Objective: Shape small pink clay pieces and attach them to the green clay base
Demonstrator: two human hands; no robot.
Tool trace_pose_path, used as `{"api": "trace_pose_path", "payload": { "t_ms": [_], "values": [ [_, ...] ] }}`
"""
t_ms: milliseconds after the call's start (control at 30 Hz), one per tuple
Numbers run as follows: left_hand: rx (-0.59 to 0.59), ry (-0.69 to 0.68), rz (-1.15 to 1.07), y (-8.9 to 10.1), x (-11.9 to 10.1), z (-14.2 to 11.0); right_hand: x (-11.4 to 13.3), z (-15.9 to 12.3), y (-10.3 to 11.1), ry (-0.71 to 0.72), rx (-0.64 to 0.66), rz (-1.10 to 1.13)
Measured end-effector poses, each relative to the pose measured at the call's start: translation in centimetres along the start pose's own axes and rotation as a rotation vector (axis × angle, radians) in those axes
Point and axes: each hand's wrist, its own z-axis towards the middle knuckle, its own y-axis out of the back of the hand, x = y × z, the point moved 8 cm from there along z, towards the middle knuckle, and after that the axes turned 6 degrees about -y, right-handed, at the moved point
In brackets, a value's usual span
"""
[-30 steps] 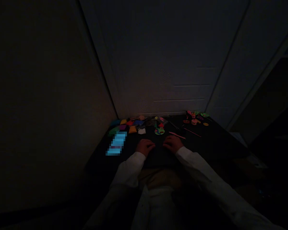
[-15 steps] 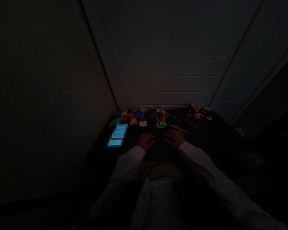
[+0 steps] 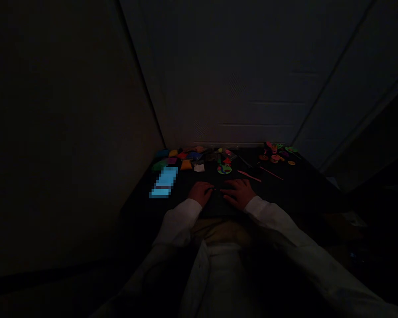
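The scene is very dark. My left hand [image 3: 200,192] rests on the near edge of a dark table [image 3: 298,190], its fingers curled toward a tiny object I cannot make out. My right hand [image 3: 239,192] lies beside it, palm down with fingers spread toward the left hand. The fingertips nearly meet at the table's middle. Both arms wear white sleeves. A small colourful clay figure on a green disc [image 3: 224,168] stands just beyond my hands.
Several coloured clay blocks [image 3: 182,159] lie at the back left next to a glowing blue screen [image 3: 164,182]. Pink sticks [image 3: 249,176] lie right of centre. More small colourful pieces [image 3: 277,155] sit at the back right. Walls close in behind and left.
My hands have drawn closer together, fingertips now almost touching. The view has tilted slightly, so the table contents sit a little higher in frame.
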Motion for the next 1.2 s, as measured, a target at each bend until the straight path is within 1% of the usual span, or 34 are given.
{"api": "trace_pose_path", "payload": {
  "t_ms": [167,333,567,800,1067,1200],
  "values": [
    [0.007,-0.001,0.005,0.0,-0.2,0.0,0.0,-0.1,0.2,-0.013,-0.009,0.003],
    [0.007,0.002,0.014,0.0,-0.2,0.0,0.3,-0.2,0.1,0.02,0.006,0.025],
    [0.009,-0.003,0.025,-0.1,-0.2,0.0,-0.5,-0.1,0.2,-0.032,-0.036,0.054],
    [0.01,0.008,0.032,0.1,-0.2,0.0,-2.9,0.3,0.2,-0.15,-0.122,0.116],
    [0.023,0.021,0.03,-0.2,-0.1,0.6,-5.3,0.5,0.5,-0.237,-0.209,0.192],
    [0.037,0.031,0.033,-0.5,0.2,0.9,-5.8,0.6,0.4,-0.244,-0.214,0.218]
  ]
}}
